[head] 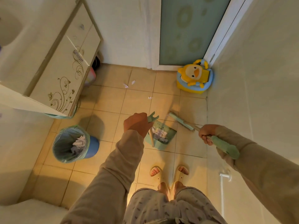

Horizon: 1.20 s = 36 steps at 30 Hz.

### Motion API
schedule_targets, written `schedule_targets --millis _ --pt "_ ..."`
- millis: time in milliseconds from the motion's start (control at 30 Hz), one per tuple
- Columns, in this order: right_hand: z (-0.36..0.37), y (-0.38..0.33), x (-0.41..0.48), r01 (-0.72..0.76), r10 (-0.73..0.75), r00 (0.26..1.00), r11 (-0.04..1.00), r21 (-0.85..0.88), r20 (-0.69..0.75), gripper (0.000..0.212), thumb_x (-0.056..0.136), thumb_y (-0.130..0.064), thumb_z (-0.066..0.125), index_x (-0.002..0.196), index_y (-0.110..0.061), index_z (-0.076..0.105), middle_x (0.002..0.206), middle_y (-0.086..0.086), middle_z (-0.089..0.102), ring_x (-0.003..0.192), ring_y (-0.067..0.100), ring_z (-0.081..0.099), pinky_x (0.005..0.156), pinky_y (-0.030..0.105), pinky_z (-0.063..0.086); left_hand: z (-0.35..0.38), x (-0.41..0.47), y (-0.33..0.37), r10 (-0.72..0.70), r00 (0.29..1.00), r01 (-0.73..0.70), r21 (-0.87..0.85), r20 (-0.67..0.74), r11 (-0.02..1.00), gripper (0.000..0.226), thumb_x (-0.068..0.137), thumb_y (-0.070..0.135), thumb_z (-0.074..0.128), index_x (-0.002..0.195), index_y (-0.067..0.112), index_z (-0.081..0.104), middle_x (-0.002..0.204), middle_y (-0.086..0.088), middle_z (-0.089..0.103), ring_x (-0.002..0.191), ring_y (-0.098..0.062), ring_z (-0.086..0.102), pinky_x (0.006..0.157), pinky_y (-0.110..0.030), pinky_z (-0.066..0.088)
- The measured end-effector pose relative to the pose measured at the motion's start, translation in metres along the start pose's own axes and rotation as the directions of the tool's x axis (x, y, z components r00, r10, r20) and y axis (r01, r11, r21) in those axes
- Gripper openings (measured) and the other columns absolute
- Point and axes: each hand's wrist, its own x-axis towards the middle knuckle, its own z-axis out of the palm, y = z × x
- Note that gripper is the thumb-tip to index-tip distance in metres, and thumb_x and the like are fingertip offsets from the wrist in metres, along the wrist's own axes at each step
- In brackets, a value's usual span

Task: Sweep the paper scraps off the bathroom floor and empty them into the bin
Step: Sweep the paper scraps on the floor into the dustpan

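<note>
My left hand grips the top of the green dustpan's long handle. The dustpan stands on the tiles just ahead of my feet and holds a heap of white paper scraps. My right hand holds the green broom handle; its brush head rests on the floor right of the dustpan's mouth. A few loose scraps lie farther out on the tiles, and one small scrap nearer. The blue bin with a green liner stands to the left, with scraps inside.
A cream vanity cabinet with a sink fills the left side. A yellow duck potty sits in the far right corner by the frosted door. The wall runs close along the right. My slippered feet stand behind the dustpan.
</note>
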Motion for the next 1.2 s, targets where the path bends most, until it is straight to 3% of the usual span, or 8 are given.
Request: schedule_targets --millis 100,200,333,600,800,933,1100,1200 --pt "0.016 0.001 0.004 -0.039 0.028 0.999 0.961 -0.275 -0.044 0.011 0.089 0.0 0.033 0.086 -0.008 0.04 0.053 0.008 0.046 0.046 0.013 0.04 0.046 0.021 0.034 -0.002 0.005 0.003 0.017 0.999 -0.017 0.001 -0.028 1.0 0.041 0.09 0.048 0.048 0.098 0.012 0.064 0.095 -0.008 0.069 0.076 -0.025 0.057 0.066 -0.027 0.037" --pt "0.021 0.011 0.009 -0.099 0.105 0.994 0.903 -0.418 -0.009 0.013 0.087 0.0 0.032 0.079 -0.004 0.042 0.049 0.007 0.046 0.043 0.012 0.038 0.047 0.02 0.035 -0.006 0.011 0.008 0.031 0.999 -0.03 0.014 -0.03 0.999 0.036 0.091 0.041 0.05 0.101 0.01 0.063 0.096 -0.009 0.069 0.077 -0.026 0.057 0.066 -0.027 0.038" --pt "-0.005 0.026 -0.004 -0.111 0.139 0.988 0.936 -0.335 0.06 0.032 0.086 0.004 0.032 0.057 -0.008 0.038 0.029 0.002 0.04 0.025 0.009 0.039 0.035 0.011 0.032 -0.007 0.011 0.008 0.051 0.998 -0.051 0.012 -0.034 0.999 0.032 0.091 0.039 0.052 0.103 0.011 0.063 0.097 -0.009 0.07 0.086 -0.027 0.064 0.067 -0.028 0.04" --pt "-0.06 0.016 -0.047 -0.101 0.107 0.994 0.955 -0.279 0.007 0.035 0.091 0.001 0.041 0.057 -0.009 0.039 0.039 0.001 0.036 0.023 0.007 0.035 0.031 0.009 0.027 -0.006 0.008 0.008 0.061 0.996 -0.06 0.018 -0.06 0.998 0.032 0.091 0.039 0.052 0.104 0.012 0.063 0.098 -0.008 0.07 0.084 -0.026 0.064 0.066 -0.027 0.04" --pt "-0.04 0.013 -0.032 -0.084 0.078 0.996 0.978 -0.189 -0.035 0.035 0.09 0.004 0.033 0.058 -0.009 0.037 0.025 0.0 0.037 0.019 0.008 0.036 0.031 0.007 0.029 -0.006 0.008 0.009 0.054 0.997 -0.054 0.007 -0.052 0.999 0.032 0.091 0.039 0.052 0.103 0.012 0.064 0.096 -0.007 0.071 0.08 -0.024 0.064 0.066 -0.026 0.041" --pt "0.003 0.008 -0.006 -0.063 0.045 0.997 0.949 -0.309 -0.065 0.028 0.088 0.002 0.03 0.061 -0.005 0.037 0.047 0.008 0.041 0.045 0.014 0.036 0.048 0.022 0.032 -0.004 0.007 0.007 0.053 0.998 -0.053 0.016 -0.043 0.998 0.033 0.092 0.041 0.051 0.105 0.012 0.062 0.099 -0.007 0.07 0.087 -0.025 0.065 0.07 -0.028 0.044" --pt "0.039 0.022 0.002 -0.036 0.028 0.999 0.86 -0.51 -0.022 0.031 0.09 0.002 0.035 0.06 -0.007 0.036 0.054 0.007 0.047 0.052 0.015 0.041 0.052 0.022 0.037 -0.001 0.005 0.008 0.054 0.997 -0.052 0.031 -0.051 0.998 0.035 0.091 0.042 0.051 0.107 0.013 0.061 0.103 -0.008 0.069 0.092 -0.027 0.065 0.074 -0.029 0.047" --pt "0.019 0.046 -0.005 -0.083 0.107 0.99 0.968 -0.239 0.087 0.035 0.09 0.003 0.035 0.058 -0.008 0.038 0.027 0.002 0.044 0.031 0.01 0.043 0.037 0.017 0.038 -0.001 0.005 0.012 0.061 0.997 -0.06 0.027 -0.052 0.998 0.034 0.091 0.04 0.052 0.106 0.012 0.062 0.101 -0.009 0.069 0.09 -0.027 0.065 0.075 -0.03 0.048"
